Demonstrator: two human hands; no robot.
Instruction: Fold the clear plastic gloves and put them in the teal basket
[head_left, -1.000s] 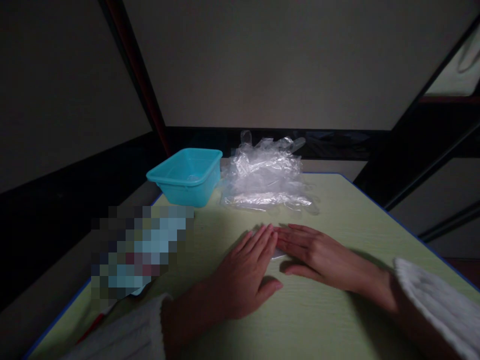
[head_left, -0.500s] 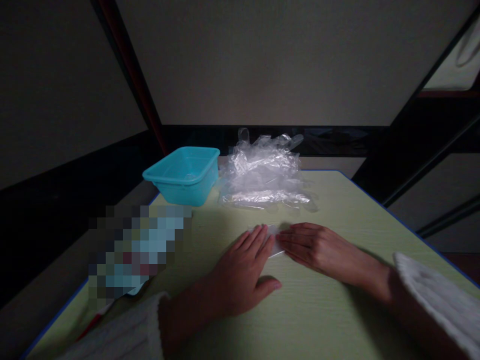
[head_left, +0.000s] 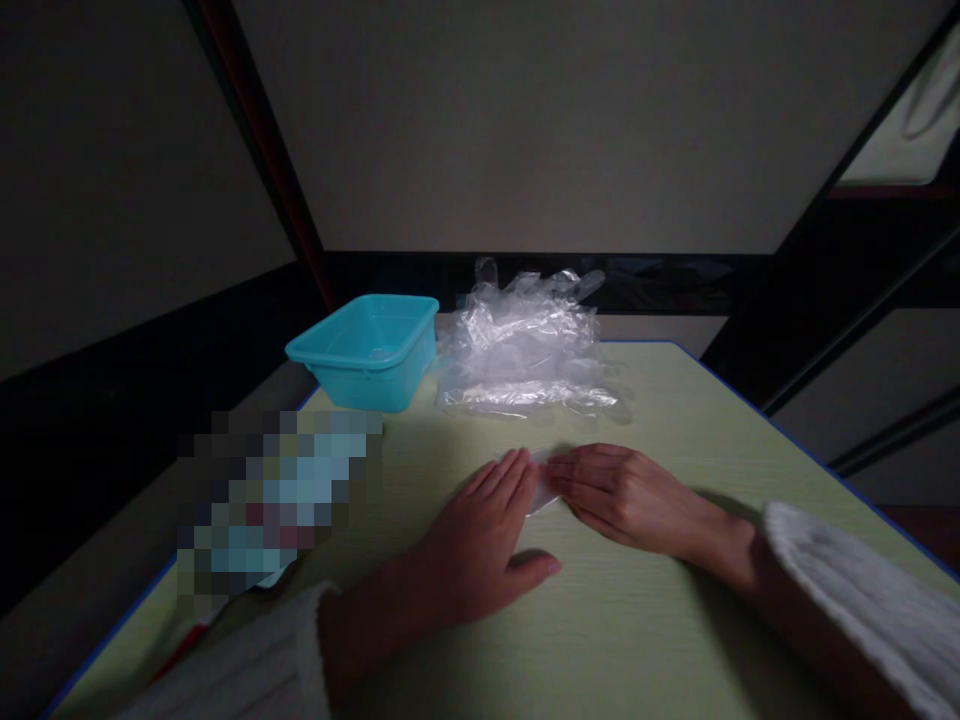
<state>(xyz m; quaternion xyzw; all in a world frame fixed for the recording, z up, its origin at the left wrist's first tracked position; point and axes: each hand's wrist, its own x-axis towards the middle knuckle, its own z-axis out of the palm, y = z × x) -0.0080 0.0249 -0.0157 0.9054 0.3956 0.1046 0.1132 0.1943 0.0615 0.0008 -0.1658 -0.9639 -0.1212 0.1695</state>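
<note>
A small, flat, folded piece of clear plastic film (head_left: 543,492) lies on the table between my hands. My left hand (head_left: 487,540) rests palm down on its left part, fingers stretched out and thumb spread away. From the right, my right hand (head_left: 619,495) lies over its other side, with fingers straight and side by side, their tips on the film. Both hands cover much of it, so its full shape is hidden. Just beyond is a crinkled heap of clear disposable plastic gloves (head_left: 529,345), with some glove fingers sticking up.
A turquoise plastic basin (head_left: 356,360) stands at the back left of the pale table (head_left: 645,620), beside the gloves. A blurred-out flat item (head_left: 300,490) lies along the left edge, with a red-ended object (head_left: 180,650) near my left sleeve. A wall panel rises behind.
My right hand has shifted slightly left across the plastic film, its fingertips now closer to my left hand. My left hand has hardly moved.
</note>
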